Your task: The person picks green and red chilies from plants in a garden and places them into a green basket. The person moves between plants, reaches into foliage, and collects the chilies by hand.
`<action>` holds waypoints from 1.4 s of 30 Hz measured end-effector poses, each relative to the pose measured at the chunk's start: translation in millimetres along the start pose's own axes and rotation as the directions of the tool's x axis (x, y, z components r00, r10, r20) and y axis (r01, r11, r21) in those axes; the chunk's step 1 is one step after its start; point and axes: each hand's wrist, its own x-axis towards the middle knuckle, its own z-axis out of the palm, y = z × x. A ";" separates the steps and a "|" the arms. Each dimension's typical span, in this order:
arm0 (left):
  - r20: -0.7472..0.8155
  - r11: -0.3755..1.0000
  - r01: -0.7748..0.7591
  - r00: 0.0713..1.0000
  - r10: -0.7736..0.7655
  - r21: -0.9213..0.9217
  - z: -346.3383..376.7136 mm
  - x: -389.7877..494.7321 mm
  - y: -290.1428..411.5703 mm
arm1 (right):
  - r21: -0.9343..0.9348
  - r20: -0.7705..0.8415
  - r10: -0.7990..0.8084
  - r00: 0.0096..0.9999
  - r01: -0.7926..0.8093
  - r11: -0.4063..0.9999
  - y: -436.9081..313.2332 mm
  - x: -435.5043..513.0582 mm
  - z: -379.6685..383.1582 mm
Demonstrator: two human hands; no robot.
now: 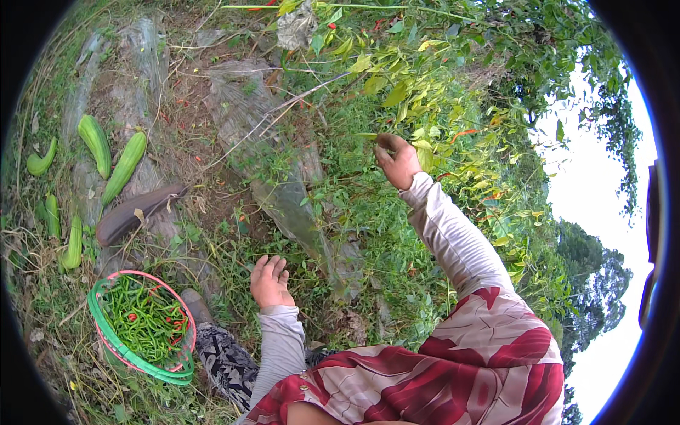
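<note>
My left hand (272,282) is held low over the weeds, palm partly showing and fingers a little apart, with nothing in it. Further up and to the right, my right hand (398,159) reaches into yellowing chili plants (409,90), its fingers curled. A slim pale-green piece (365,136) meets its fingertips; whether it is gripped or lies behind them is unclear. Left of my left hand stands a plastic basket (187,313) with a pink rim and green handles. It is heaped with green chilies (141,319), a few red ones among them.
Long green gourds (125,167) and a brown one (138,212) lie on the ground at left, with smaller green ones (74,243) nearby. Torn plastic mulch film (276,196) and a dry branched stalk (287,109) cross the soil. My shoe (196,305) is beside the basket.
</note>
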 end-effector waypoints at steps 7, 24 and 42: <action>0.008 0.999 -0.040 0.999 0.041 -0.030 -2.3 3.5 5.8 | 0.180 -0.033 -0.109 0.993 0.113 0.977 -87.6 -6.6 -70.3; 0.034 0.994 -0.101 0.994 0.102 -0.048 -8.2 13.2 17.6 | 0.228 -0.600 -0.125 0.790 0.318 0.920 -54.5 -66.3 -215.4; -0.010 0.981 -0.188 0.982 0.188 -0.043 -45.8 30.1 17.3 | 0.864 -0.269 0.224 0.937 0.132 0.487 -82.8 42.5 -306.7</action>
